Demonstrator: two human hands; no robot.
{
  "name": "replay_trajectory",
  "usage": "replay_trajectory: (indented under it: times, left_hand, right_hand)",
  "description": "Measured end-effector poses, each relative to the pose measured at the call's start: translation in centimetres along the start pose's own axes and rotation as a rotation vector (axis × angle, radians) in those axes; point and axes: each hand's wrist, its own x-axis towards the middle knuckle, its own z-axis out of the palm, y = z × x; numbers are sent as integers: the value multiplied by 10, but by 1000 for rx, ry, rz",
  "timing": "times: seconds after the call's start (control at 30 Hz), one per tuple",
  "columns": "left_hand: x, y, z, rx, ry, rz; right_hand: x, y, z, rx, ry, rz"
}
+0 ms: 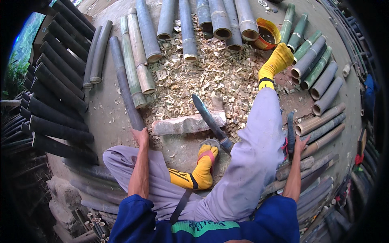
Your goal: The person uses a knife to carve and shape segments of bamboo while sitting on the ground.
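Note:
My left hand (141, 137) is closed round the near end of a long dark bamboo pole (128, 91), which slants away to the far left. Out to the right, my right hand (300, 145) has its fingers at the near end of a grey bamboo pole (325, 127); the fingers are partly hidden but look closed on it. Between my legs lies a pale wooden block (174, 125). A machete (206, 115) rests across it, its blade pointing away and its dark handle toward me. My yellow-socked foot (201, 174) wears a sandal near the block.
Wood chips (210, 75) cover the ground ahead. Bamboo lengths (187, 30) fan round the far side, and green ones (318, 67) lie at the right. Dark bamboo poles (60, 93) are stacked at the left. A yellow and red bucket (265, 45) stands beyond my outstretched foot.

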Motion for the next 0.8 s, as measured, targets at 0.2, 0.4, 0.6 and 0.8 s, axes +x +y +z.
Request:
replay_trajectory:
  times: [0.2,0.4,0.6,0.8]
  left_hand:
    - [16,-14,3,76,61,11]
    - [24,-25,29,-42,-115,54]
    - [94,-89,41,-433,-468,-44]
    - [71,-61,46,-262,-410,-15]
  right_hand:
    - [-5,-1,11,26,28,7]
    - [9,21,18,-95,198,-23]
    - [-11,-33,12,81,18,104]
    - [-17,-11,-4,96,65,112]
